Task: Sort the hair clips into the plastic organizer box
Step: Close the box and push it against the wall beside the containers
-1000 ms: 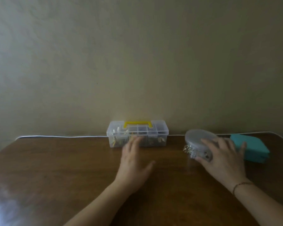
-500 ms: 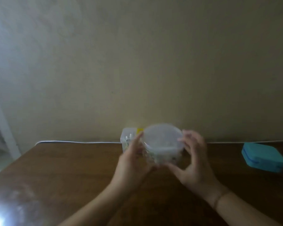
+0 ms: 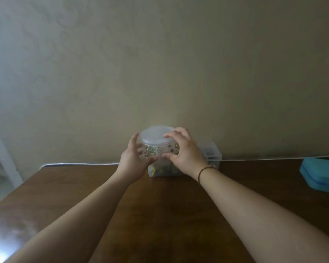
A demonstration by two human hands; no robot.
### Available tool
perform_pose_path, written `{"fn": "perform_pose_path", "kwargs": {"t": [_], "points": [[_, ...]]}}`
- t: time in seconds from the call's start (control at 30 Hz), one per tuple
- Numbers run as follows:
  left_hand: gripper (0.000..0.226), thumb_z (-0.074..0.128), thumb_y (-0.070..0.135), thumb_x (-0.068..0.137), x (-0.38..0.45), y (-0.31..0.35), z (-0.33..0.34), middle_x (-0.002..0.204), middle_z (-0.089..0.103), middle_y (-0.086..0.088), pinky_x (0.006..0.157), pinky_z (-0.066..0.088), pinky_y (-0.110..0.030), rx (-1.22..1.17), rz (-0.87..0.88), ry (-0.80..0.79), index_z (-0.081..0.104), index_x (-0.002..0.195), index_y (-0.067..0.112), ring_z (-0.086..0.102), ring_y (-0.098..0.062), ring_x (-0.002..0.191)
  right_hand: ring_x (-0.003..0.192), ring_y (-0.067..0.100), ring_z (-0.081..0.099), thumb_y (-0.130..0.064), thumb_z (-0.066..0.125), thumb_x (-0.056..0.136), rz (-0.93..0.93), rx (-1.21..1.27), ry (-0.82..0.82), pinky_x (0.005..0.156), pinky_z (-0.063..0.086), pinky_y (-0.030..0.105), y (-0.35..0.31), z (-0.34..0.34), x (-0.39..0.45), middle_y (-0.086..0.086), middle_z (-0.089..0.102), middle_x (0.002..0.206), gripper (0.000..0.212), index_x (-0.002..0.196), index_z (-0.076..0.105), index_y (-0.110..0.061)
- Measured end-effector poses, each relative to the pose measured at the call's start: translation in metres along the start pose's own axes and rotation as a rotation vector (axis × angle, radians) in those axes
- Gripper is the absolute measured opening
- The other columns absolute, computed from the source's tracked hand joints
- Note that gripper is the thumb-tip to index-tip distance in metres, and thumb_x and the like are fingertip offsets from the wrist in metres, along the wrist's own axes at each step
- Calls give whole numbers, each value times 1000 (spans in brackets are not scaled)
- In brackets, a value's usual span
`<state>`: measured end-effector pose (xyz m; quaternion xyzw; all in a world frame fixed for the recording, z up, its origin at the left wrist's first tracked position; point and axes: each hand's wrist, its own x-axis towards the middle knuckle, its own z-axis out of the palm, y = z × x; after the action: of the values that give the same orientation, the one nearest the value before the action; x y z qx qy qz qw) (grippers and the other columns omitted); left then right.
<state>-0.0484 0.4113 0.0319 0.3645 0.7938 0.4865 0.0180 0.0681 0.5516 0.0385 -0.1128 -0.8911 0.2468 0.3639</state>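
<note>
I hold a round clear tub (image 3: 158, 147) in the air in front of the organizer box (image 3: 211, 155), which sits at the back edge of the table (image 3: 160, 215) against the wall (image 3: 160, 63). Small clips (image 3: 160, 150) show as specks through the tub's side; its cloudy lid (image 3: 156, 136) is on. My left hand (image 3: 132, 161) cups the tub's left side, fingers curled round it and thumb underneath. My right hand (image 3: 182, 152) grips the right side, fingertips (image 3: 168, 135) hooked over the lid's rim and thumb pressed on the wall below. A thin cord bracelet (image 3: 204, 170) circles my right wrist. Most of the box is hidden behind the tub and my right hand; only its right end and lower front show. A white cable (image 3: 80, 164) runs along the table's back edge to either side of the box. A teal case (image 3: 321, 174) lies well to the right of the box.
</note>
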Motion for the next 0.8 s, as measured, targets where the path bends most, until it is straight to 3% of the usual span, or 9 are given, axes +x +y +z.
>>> {"fn": "perform_pose_path", "kwargs": {"t": [0.07,0.13,0.23,0.33,0.4,0.43,0.53,0.63,0.8], "points": [[108,81,30,80,-2,2,2,152,43,-9,106,42,-39,26,-24,-7,7,158,20,48,-24,135,132,16,35,-28,77,78,-14,-10,-36,112,32,32,-4,-7,-3,0,37,140,60,132,51,-23],[114,80,35,80,-12,4,6,161,24,-11,116,27,-41,101,-25,19,0,158,17,28,-28,147,137,16,29,-35,74,81,-55,-79,-27,114,24,31,-1,-24,-14,1,34,147,71,142,40,-22],[112,77,43,80,-41,6,20,162,3,-8,119,7,-41,247,110,128,-3,156,21,3,-25,150,137,24,32,-44,72,79,-4,-319,128,114,28,39,33,-84,-49,6,40,146,67,137,47,-22],[101,71,44,81,-74,9,37,158,8,-7,118,4,-41,296,274,160,3,153,25,6,-27,148,138,34,30,-62,66,76,504,-586,137,111,30,53,100,-176,-107,7,32,150,69,134,49,-29],[99,69,45,80,-95,18,49,157,5,-2,119,5,-44,303,311,95,2,151,30,4,-27,148,139,39,24,-79,60,65,878,-637,112,111,26,58,137,-226,-151,6,24,151,87,137,42,-35],[99,70,44,81,-105,25,54,157,2,2,119,4,-44,308,321,38,0,150,33,1,-24,147,139,39,22,-84,59,60,955,-614,75,111,24,59,149,-241,-169,5,19,152,94,140,36,-38],[91,65,48,87,-127,51,69,154,-7,13,120,3,-44,385,320,-171,1,151,38,-7,-17,146,136,36,33,-65,68,72,923,-491,-19,110,33,53,155,-248,-204,3,11,155,90,147,27,-37],[78,60,51,89,-140,74,88,157,2,14,121,6,-46,420,282,-380,15,151,39,-3,-19,148,124,34,46,-29,72,84,858,-443,189,108,36,46,144,-242,-216,11,29,144,59,138,48,-22],[69,59,50,90,-157,99,121,160,19,8,122,12,-51,363,139,-565,27,150,38,7,-23,150,108,28,56,-16,72,84,767,-468,248,94,49,42,135,-252,-220,8,42,126,35,116,59,-19]]}}
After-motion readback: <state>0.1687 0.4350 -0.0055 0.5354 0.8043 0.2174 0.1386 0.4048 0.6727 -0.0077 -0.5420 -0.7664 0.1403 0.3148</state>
